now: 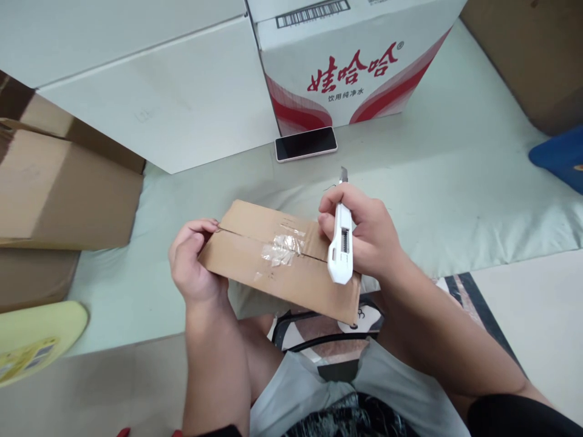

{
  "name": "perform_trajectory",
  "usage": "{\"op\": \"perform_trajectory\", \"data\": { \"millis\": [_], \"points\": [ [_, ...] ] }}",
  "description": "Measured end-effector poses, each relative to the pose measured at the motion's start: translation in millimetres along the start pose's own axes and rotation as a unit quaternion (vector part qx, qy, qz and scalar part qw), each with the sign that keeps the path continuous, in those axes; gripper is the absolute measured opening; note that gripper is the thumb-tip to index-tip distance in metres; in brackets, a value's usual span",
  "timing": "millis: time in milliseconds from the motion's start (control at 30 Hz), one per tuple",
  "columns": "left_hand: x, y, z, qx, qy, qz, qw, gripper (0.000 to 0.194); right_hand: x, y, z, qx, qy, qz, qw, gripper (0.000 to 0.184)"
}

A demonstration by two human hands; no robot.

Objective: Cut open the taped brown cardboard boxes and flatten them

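Observation:
A small brown cardboard box [241, 252] is held up over my lap, tilted, with its seam facing me. A wrinkled patch of clear tape [283, 247] crosses the middle of that seam. My left hand [194, 261] grips the box's left end, thumb on the near side. In my right hand [364, 227] is a white utility knife [341, 252], its blade [344, 175] out and pointing away from me. The right hand is at the box's right end; whether its fingers also press on the cardboard is partly hidden.
On the pale green cloth [455, 200] lies a phone [306, 144], in front of a white and red carton [337, 79]. Brown boxes [91, 194] are stacked at left, above a yellow-green object [45, 334]. A blue object [560, 158] is at far right.

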State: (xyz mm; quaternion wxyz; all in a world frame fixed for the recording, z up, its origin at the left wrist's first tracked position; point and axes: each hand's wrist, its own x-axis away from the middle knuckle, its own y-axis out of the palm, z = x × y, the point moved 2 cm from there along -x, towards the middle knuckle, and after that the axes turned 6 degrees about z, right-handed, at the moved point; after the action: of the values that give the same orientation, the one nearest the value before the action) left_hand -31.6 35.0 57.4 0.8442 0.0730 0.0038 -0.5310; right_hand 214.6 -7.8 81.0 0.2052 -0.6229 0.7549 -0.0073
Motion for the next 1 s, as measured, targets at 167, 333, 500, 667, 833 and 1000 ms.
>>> {"op": "perform_trajectory", "data": {
  "millis": [167, 333, 500, 667, 833, 1000],
  "points": [
    [0.3, -0.7, -0.1, -0.013, 0.012, 0.007, 1.000, 0.014, -0.9, -0.6, -2.1, -0.007, 0.003, 0.004, 1.000, 0.009],
    [2.3, 1.8, 2.0, -0.012, 0.014, 0.014, 1.000, 0.013, -0.8, -1.1, -1.7, -0.018, 0.017, 0.002, 1.000, 0.010],
    [2.0, 2.4, 2.3, -0.009, 0.019, 0.019, 1.000, 0.013, -0.1, 0.1, 0.0, -0.037, 0.029, 0.001, 0.999, 0.011],
    [1.8, 2.2, 1.2, -0.008, 0.033, 0.022, 0.999, 0.014, 0.2, 0.2, 0.8, -0.052, 0.035, 0.005, 0.998, 0.011],
    [1.4, 2.0, 0.8, -0.005, 0.034, 0.040, 0.999, 0.014, 0.1, 0.0, 0.4, -0.069, 0.034, 0.010, 0.997, 0.012],
    [0.7, 1.1, -0.3, 0.004, 0.027, 0.042, 0.999, 0.015, 1.3, 0.4, 1.4, -0.076, 0.036, 0.012, 0.996, 0.013]
  ]
}}
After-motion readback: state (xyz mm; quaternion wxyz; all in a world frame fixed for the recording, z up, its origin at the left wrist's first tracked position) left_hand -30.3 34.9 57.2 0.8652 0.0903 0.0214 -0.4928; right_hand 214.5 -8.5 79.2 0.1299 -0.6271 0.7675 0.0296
